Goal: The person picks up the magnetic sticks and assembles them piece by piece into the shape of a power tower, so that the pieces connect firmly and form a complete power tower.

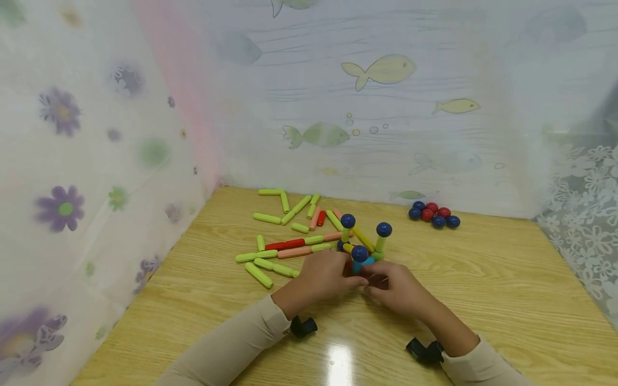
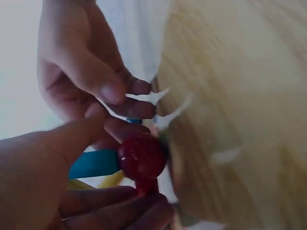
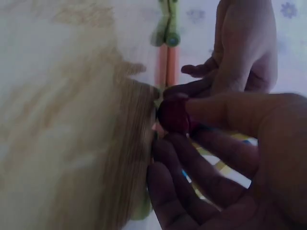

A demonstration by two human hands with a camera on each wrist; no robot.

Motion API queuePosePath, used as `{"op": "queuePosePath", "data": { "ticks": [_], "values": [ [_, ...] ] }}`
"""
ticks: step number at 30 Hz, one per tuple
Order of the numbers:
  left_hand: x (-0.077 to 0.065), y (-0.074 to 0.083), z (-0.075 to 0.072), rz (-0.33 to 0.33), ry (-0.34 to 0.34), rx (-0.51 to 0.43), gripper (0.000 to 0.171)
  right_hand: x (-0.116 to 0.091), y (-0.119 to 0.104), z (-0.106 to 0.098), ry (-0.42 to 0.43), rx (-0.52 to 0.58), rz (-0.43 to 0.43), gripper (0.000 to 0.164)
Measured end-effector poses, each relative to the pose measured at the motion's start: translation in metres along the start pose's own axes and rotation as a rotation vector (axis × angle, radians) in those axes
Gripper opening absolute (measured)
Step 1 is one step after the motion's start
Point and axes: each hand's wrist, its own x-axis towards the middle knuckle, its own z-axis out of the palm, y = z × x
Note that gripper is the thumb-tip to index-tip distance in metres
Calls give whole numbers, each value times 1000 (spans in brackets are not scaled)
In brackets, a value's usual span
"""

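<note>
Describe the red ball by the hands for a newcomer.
On the wooden table, find the structure between the left hand and right hand. At its near base, the red ball meets a blue stick and a red stick; the three raised balls are dark blue.

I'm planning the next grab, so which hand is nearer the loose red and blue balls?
Right: the right hand is in front of the loose balls, slightly left; the left hand is farther left.

I've got a glossy wood-grain table [image 1: 507,300] across the lower half of the frame. Lime-green [image 1: 267,218], red [image 1: 285,244] and pink rods [image 1: 294,252] lie left of centre; my ball-and-rod structure [image 1: 363,239] sits near centre, red [image 1: 427,215] and blue balls [image 1: 439,221] right.
</note>
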Motion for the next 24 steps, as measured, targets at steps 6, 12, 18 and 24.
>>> {"op": "queuePosePath", "data": {
  "ticks": [6,12,18,24],
  "values": [
    [3,-4,2,36,36,46,35,-1,0,-16,51,-112,187,10],
    [8,-16,7,7,8,-67,27,-4,11,-28,158,-183,332,37],
    [14,-27,6,-16,-50,-195,14,-2,19,-26,210,-127,231,40],
    [17,-33,1,-42,-60,-245,27,-1,18,-22,234,-126,185,30]
  ]
}}
